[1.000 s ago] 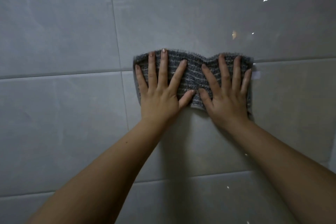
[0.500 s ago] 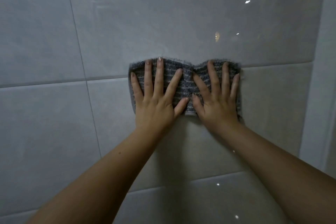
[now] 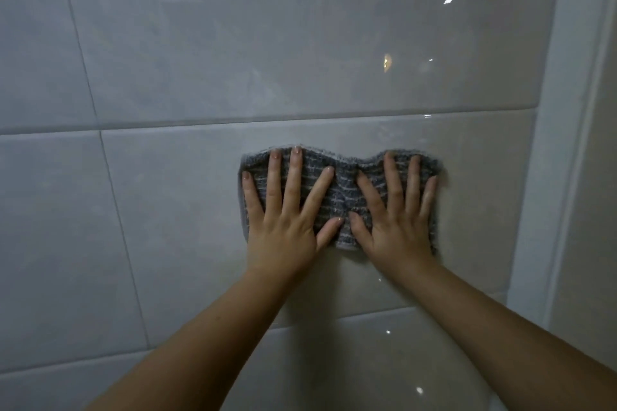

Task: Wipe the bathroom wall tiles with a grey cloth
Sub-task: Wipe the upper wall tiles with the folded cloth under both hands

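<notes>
Many big shiny wall tiles point(image 3: 207, 43) are filling the view, with a white edge strip point(image 3: 547, 160) running down the right side. The grey cloth point(image 3: 344, 192) is lying flat on one tile, near that strip. The left hand point(image 3: 283, 227) and right hand point(image 3: 397, 227) are pressing it there, fingers spread wide. The wiping looks under way; I cannot tell which tiles are clean.

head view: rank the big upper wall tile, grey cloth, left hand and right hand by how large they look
1. big upper wall tile
2. grey cloth, spanning under both hands
3. left hand and right hand: look about alike, so tied
</notes>
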The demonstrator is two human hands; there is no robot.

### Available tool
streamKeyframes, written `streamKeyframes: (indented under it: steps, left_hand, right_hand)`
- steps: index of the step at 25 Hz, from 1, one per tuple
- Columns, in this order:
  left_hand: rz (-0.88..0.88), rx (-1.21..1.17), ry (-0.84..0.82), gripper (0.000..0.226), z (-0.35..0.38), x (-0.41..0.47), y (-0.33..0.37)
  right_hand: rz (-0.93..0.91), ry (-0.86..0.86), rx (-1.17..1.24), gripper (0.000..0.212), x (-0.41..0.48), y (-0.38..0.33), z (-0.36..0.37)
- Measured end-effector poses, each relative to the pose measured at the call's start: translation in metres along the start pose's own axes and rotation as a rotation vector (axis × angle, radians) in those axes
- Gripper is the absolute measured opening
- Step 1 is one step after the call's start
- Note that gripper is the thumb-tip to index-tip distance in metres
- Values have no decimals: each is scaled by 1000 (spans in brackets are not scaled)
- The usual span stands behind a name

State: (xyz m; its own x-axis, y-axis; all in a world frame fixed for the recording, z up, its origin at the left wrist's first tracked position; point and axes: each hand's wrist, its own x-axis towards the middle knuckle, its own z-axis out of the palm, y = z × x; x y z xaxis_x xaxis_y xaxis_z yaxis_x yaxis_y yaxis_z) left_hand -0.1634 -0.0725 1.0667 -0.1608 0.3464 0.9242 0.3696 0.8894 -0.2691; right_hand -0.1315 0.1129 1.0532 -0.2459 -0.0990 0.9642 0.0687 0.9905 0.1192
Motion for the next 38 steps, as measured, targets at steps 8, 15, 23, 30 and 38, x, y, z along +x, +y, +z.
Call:
streamKeyframes:
  steps: [8,15,23,30,38]
  left_hand:
    - [-131,-3,38,71,1,83,60]
    - [4,44,-30,70,10,38,82]
    - [-126,-17,47,66,-3,158,106]
    - [-28,-16,15,67,7,123,130]
    - [53,-39,-1,66,16,73,136]
  right_hand:
    - [39,57,13,56,62,79,-18]
    - [-86,1,38,59,2,87,-10]
    - [-28,-42,2,61,119,143,-40]
    - [47,-19,-12,60,59,161,-26]
    - [76,5,15,56,-3,146,-12]
